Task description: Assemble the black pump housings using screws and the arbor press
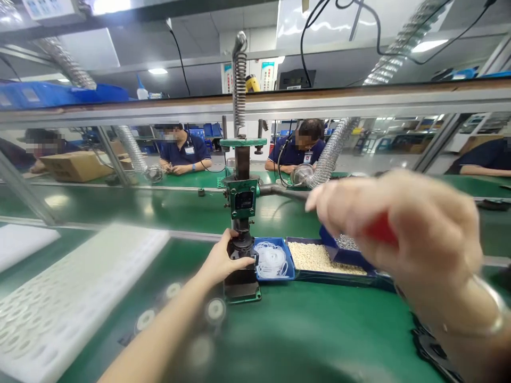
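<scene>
A green and black hand press (244, 199) with a tall spring on top stands upright on the bench in front of me. My left hand (221, 260) reaches to its lower end, with thumb and fingers around a black round part (242, 244) under the ram. The press's lever (285, 191) runs right into my right hand (403, 229), which is closed on it and smeared by motion. Something red shows between those fingers. Near my left forearm lie several white-ringed round parts (215, 310), partly blurred.
A white foam tray with round holes (131, 250) lies at left. Right of the press are a blue bin of clear rings (273, 260), a tray of small cream pieces (311, 258) and a dark blue bin (339, 250). Co-workers (301, 143) sit beyond the conveyor.
</scene>
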The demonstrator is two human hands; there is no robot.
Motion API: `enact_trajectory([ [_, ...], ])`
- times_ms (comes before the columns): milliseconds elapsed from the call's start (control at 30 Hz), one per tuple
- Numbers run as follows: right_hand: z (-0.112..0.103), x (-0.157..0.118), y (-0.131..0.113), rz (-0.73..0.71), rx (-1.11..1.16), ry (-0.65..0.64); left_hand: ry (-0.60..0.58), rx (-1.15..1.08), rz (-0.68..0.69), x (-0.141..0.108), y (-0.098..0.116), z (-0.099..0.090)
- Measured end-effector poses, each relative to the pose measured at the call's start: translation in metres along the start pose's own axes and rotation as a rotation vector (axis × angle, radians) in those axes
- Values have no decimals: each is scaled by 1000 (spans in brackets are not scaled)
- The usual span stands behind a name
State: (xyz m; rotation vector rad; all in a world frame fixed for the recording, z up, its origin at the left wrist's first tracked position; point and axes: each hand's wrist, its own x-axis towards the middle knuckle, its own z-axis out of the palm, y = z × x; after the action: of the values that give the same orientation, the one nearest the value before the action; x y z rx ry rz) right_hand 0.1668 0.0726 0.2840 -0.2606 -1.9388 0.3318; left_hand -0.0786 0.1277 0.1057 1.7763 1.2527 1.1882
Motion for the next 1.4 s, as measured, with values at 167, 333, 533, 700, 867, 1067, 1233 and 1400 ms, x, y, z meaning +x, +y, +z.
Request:
enact_trajectory([
  [167,24,-61,11,33,62,-3,-19,16,0,0,-7,1],
  [333,34,-59,17,-98,116,75,20,46,-1,5,-13,1],
  [533,9,1,5,23,159,126,23,98,-1,-16,22,3],
  [700,-10,44,26,119,48,76,-34,21,-145,-92,58,68],
  [867,-48,5,80,472,-402,-329,-437,-84,-156,-116,36,159],
  [1067,-126,-91,145,1041,-843,-612,-343,-38,39,-105,-15,204],
  [1233,-158,-144,180,1249,-870,-639,-232,5,190,-100,-32,224],
  [1400,-167,-166,202,1277,-739,-568,-294,-21,111,-85,-28,239],
])
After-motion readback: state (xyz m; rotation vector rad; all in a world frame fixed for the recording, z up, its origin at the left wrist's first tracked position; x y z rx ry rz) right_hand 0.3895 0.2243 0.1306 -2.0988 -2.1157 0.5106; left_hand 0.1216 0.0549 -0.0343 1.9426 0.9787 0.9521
